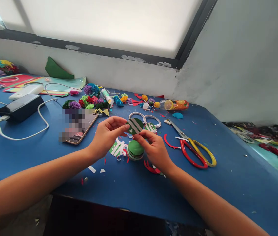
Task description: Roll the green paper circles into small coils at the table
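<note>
Between my two hands I hold a round green paper disc (134, 125) with white strips of tape across it. My left hand (109, 132) pinches its left edge, and my right hand (153, 146) pinches its lower edge. Just below the disc, a stack of green paper discs (135, 149) rests on the blue table. To its left lies a green paper piece with white strips (115, 149). Another striped green disc (150, 127) is partly hidden behind my right hand. Scissors (188, 141) with red and yellow handles lie open to the right.
White rings (152, 120) lie behind my hands. A phone (83, 126) and a dark box with a white cable (21, 108) are at left. An orange-labelled bottle (173, 105) lies on its side at the back, near colourful paper flowers (92, 90). Paper scraps litter the blue table (129, 193).
</note>
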Available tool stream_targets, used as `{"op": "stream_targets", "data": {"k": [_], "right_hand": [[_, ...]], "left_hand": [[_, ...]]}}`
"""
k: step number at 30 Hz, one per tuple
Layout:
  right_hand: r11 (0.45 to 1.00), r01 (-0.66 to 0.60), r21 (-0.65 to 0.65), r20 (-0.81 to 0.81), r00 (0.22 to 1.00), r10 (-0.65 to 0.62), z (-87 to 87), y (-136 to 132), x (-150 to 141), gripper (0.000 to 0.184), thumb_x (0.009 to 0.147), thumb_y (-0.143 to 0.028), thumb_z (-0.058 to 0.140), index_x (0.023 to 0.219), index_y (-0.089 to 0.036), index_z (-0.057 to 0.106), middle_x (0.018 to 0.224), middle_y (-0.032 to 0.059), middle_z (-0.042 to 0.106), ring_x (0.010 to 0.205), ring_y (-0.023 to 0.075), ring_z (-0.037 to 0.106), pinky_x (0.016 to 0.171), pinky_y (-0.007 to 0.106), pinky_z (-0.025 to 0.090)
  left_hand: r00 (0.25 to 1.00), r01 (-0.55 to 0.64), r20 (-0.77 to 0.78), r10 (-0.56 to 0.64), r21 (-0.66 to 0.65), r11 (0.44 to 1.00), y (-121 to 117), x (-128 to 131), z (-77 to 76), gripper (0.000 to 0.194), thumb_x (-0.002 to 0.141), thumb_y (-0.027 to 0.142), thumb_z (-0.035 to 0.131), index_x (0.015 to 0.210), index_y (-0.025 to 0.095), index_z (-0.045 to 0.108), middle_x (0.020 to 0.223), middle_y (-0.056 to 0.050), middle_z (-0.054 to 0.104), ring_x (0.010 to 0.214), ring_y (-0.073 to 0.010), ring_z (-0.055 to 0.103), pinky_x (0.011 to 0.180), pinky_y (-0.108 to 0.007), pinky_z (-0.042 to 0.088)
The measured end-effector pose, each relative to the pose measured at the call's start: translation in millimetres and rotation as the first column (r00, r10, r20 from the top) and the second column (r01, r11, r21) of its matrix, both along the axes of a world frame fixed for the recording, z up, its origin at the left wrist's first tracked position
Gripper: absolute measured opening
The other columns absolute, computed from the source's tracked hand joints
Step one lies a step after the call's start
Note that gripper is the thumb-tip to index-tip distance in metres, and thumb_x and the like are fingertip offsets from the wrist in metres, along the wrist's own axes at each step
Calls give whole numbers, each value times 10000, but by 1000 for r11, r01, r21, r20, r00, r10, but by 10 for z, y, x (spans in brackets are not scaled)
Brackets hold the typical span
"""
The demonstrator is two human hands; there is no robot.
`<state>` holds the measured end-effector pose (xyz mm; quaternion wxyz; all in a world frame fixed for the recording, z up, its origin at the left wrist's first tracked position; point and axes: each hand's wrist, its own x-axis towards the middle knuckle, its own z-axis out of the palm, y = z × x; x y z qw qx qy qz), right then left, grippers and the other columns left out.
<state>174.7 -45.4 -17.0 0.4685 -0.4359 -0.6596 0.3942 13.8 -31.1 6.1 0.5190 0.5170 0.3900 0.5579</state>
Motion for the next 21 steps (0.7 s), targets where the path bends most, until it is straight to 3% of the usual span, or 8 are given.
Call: {"op": "stream_targets", "data": {"k": [4, 8, 10, 11, 13, 16, 17, 21], "right_hand": [[999, 43, 24, 19, 999, -43, -15, 29, 14, 288, 793, -430, 527, 821, -157, 613, 758, 15, 620, 718, 92, 558, 685, 210, 444], [982, 152, 111, 54, 986, -159, -54, 167, 115, 355, 820, -447, 463, 683, -144, 586, 728, 25, 593, 728, 103, 555, 737, 256, 456], [966, 202, 162, 53, 976, -213, -69, 251, 185, 282, 778, -414, 539, 698, -153, 610, 941, 47, 594, 943, 139, 544, 893, 306, 422], [954, 235, 188, 32, 969, -245, -71, 286, 216, 224, 734, -383, 600, 800, -170, 627, 1079, 51, 556, 1047, 154, 509, 941, 320, 403], [947, 276, 163, -49, 961, -272, -61, 331, 259, 403, 687, -345, 652, 1053, -206, 554, 1132, 61, 535, 1007, 145, 543, 881, 321, 459], [969, 246, 21, -92, 966, -243, -17, 327, 266, 402, 753, -394, 580, 1075, -177, 476, 732, 10, 607, 599, 89, 572, 595, 250, 502], [968, 250, 30, -79, 966, -247, 1, 310, 255, 363, 756, -391, 579, 1032, -175, 485, 703, 5, 604, 599, 89, 575, 582, 236, 498], [933, 275, 232, -27, 961, -277, 69, 189, 188, 369, 721, -284, 637, 1057, -231, 493, 969, 20, 617, 895, 109, 603, 710, 221, 518]], "left_hand": [[995, -47, 94, 46, 4, 999, 55, -33, 10, 275, 635, 295, 727, 849, 167, 611, 684, 31, 634, 615, -53, 600, 580, -147, 520], [997, -51, 57, 52, -16, 999, 73, -38, -3, 291, 633, 312, 725, 854, 156, 619, 721, 4, 653, 645, -67, 609, 586, -157, 522], [999, -34, 19, 34, -29, 999, 60, -26, -12, 282, 638, 326, 718, 832, 146, 622, 749, -12, 660, 666, -77, 614, 595, -167, 522], [1000, -27, 3, 27, -31, 999, 52, -20, -15, 278, 640, 332, 715, 823, 143, 623, 754, -15, 660, 669, -78, 613, 599, -171, 521], [1000, -17, -21, 17, -32, 999, 39, -12, -16, 272, 649, 344, 705, 812, 143, 624, 761, -17, 657, 674, -80, 610, 608, -180, 519], [999, -12, -41, 11, -28, 1000, 30, -13, -11, 267, 660, 360, 692, 806, 146, 625, 782, -20, 653, 699, -85, 607, 623, -188, 514], [999, -11, -47, 10, -26, 1000, 30, -16, -11, 268, 663, 364, 690, 806, 147, 626, 785, -21, 651, 707, -86, 605, 627, -188, 511], [997, -14, -75, 13, -8, 1000, 28, -26, -17, 268, 666, 367, 688, 809, 147, 633, 773, -19, 646, 702, -77, 588, 628, -176, 492]]}}
